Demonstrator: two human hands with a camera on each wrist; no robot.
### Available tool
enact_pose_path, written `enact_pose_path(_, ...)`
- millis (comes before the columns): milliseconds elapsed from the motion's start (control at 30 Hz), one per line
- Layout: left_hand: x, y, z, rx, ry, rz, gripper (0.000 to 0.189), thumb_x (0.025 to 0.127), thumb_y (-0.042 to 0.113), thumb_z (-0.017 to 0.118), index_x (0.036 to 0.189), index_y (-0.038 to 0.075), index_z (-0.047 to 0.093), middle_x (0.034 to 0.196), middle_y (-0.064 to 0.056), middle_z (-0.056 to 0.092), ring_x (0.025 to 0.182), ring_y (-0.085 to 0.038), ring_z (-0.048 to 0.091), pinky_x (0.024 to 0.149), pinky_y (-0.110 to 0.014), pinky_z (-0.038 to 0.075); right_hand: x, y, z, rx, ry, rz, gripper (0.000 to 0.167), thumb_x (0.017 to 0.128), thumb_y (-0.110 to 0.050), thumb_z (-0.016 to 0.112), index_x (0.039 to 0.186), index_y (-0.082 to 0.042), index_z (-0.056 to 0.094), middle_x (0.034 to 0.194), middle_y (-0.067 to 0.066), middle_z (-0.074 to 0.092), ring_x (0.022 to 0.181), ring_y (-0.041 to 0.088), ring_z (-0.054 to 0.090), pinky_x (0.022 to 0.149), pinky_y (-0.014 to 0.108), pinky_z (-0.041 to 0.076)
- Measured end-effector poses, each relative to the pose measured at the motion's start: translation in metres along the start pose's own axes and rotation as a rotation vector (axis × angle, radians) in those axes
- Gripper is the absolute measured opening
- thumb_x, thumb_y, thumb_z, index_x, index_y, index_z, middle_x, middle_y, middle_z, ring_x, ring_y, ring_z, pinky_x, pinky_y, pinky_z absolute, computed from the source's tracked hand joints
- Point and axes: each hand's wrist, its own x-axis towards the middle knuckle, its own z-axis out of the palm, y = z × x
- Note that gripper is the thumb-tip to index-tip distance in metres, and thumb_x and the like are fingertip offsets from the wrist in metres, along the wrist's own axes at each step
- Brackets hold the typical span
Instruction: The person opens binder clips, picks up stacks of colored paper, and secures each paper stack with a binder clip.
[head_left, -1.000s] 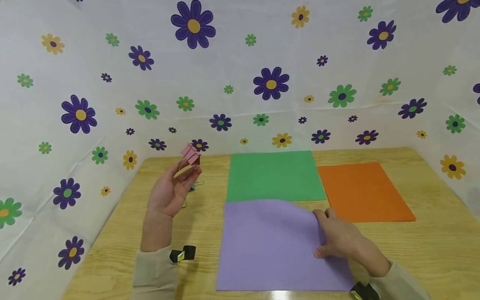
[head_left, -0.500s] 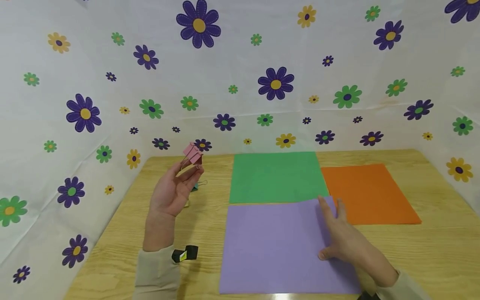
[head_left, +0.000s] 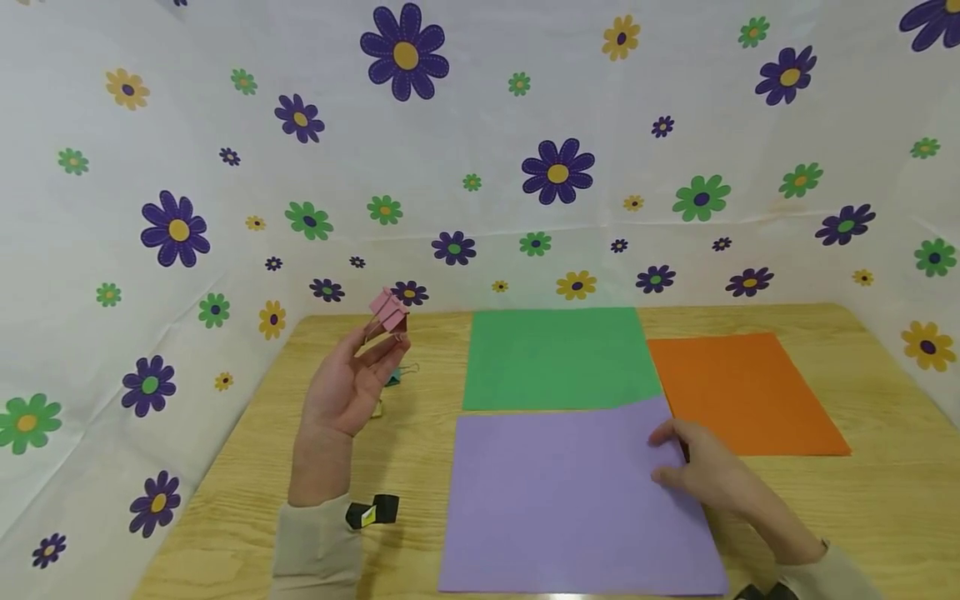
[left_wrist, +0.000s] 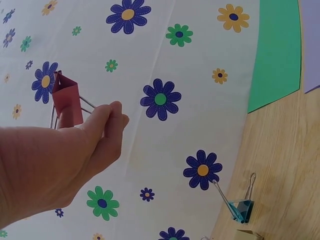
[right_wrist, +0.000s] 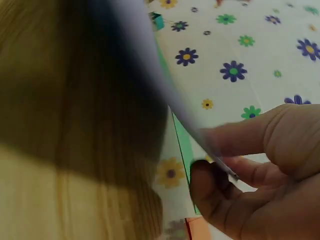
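Observation:
My left hand (head_left: 341, 392) is raised above the table's left part and holds a pink binder clip (head_left: 389, 310) by its wire handles. In the left wrist view the binder clip (left_wrist: 68, 102) shows its darker, reddish side, with a thumb against it. Lower right, my right hand (head_left: 701, 467) pinches the right edge of a purple sheet of paper (head_left: 562, 500). Seen from the right wrist, the sheet (right_wrist: 145, 55) is bent up off the table, thumb on one face and curled fingers on the other.
Behind the purple sheet lies green paper (head_left: 558, 358), with orange paper (head_left: 750, 392) to its right. A teal binder clip (left_wrist: 242, 211) and a yellowish clip (left_wrist: 248, 235) rest on the wooden table (head_left: 225, 517). Flowered white cloth (head_left: 465, 108) encloses the back and sides.
My right hand's fingers, spread over the purple sheet half a second ago, have drawn in to its right edge. The sheet's raised far edge has flattened. My left hand still holds the pink binder clip.

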Motion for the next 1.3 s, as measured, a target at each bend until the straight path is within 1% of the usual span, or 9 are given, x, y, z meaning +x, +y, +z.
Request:
enact_pose_path(67,0.000,-0.001,-0.001,0.009,0.006,-0.008,0.031,0.107,0.026,0.043,0.131,0.006,0.047,0.132,-0.014,0.044,0.118,-0.024,0.057,0.109,-0.029,0.040,0.001,0.003,-0.004,0.128,-0.009,0.010,0.051,0.085,0.001,0.072,0.128,0.005,0.045,0.109,0.020,0.057,0.097,0.030,0.055,0.078,0.038,0.049)
enact_pose_path(167,0.001,-0.002,-0.001,0.018,0.021,-0.023,0.032,0.107,0.027,0.044,0.132,0.007,0.047,0.131,-0.015,0.045,0.113,-0.023,0.060,0.108,-0.029,0.040,0.004,0.005,-0.008,0.310,-0.034,0.071,0.075,0.087,0.003,0.067,0.146,0.005,0.021,0.108,0.022,0.054,0.093,0.027,0.057,0.075,0.033,0.050)
enact_pose_path(233,0.001,-0.003,-0.001,0.019,0.030,-0.032,0.032,0.107,0.028,0.045,0.132,0.008,0.047,0.131,-0.015,0.044,0.112,-0.023,0.060,0.108,-0.029,0.040,0.006,0.006,-0.010,0.405,-0.065,0.090,0.086,0.088,0.002,0.066,0.151,0.007,0.008,0.117,0.030,0.052,0.100,0.030,0.059,0.079,0.035,0.053)
enact_pose_path(400,0.002,-0.005,-0.001,0.022,0.045,-0.037,0.033,0.107,0.028,0.045,0.133,0.007,0.046,0.133,-0.015,0.042,0.113,-0.023,0.060,0.108,-0.029,0.040,0.008,0.008,-0.011,0.569,-0.183,0.088,0.074,0.091,0.001,0.058,0.146,0.022,0.012,0.138,0.040,0.039,0.116,0.034,0.055,0.089,0.038,0.054)
enact_pose_path(600,0.002,-0.007,-0.002,-0.006,0.034,-0.049,0.039,0.107,0.025,0.045,0.140,0.006,0.040,0.138,-0.016,0.039,0.116,-0.022,0.058,0.109,-0.028,0.039,0.008,0.011,-0.008,0.618,-0.234,0.091,0.063,0.096,0.000,0.049,0.145,0.023,0.016,0.143,0.041,0.033,0.118,0.033,0.054,0.090,0.039,0.052)
enact_pose_path(700,0.003,-0.008,-0.003,-0.076,0.032,-0.062,0.038,0.105,0.018,0.051,0.139,0.006,0.040,0.139,-0.016,0.039,0.117,-0.023,0.058,0.108,-0.028,0.040,0.008,0.011,-0.006,0.608,-0.224,0.109,0.065,0.098,-0.002,0.046,0.148,0.019,0.010,0.146,0.040,0.030,0.120,0.035,0.053,0.091,0.042,0.052)
enact_pose_path(900,0.005,-0.008,-0.004,-0.228,0.049,-0.088,0.026,0.101,0.006,0.056,0.125,0.000,0.049,0.133,-0.015,0.043,0.112,-0.025,0.063,0.106,-0.028,0.042,0.008,0.013,-0.005,0.633,-0.218,0.134,0.067,0.099,-0.003,0.047,0.151,0.014,0.009,0.140,0.034,0.043,0.110,0.028,0.060,0.087,0.041,0.054)
enact_pose_path(1133,0.006,-0.007,-0.004,-0.234,-0.010,-0.147,0.035,0.103,0.022,0.054,0.130,0.001,0.045,0.129,-0.012,0.043,0.111,-0.021,0.058,0.106,-0.027,0.044,0.011,0.019,-0.011,0.692,-0.263,0.108,0.070,0.101,-0.007,0.048,0.153,0.011,0.005,0.130,0.020,0.056,0.103,0.022,0.063,0.084,0.041,0.055)
enact_pose_path(1300,0.005,-0.007,-0.003,-0.216,0.053,-0.167,0.025,0.102,0.031,0.057,0.114,0.010,0.050,0.121,-0.010,0.050,0.106,-0.017,0.056,0.100,-0.028,0.048,0.011,0.022,-0.017,0.735,-0.280,0.079,0.068,0.104,-0.016,0.048,0.154,0.008,0.007,0.119,0.003,0.062,0.100,0.019,0.065,0.083,0.039,0.056)
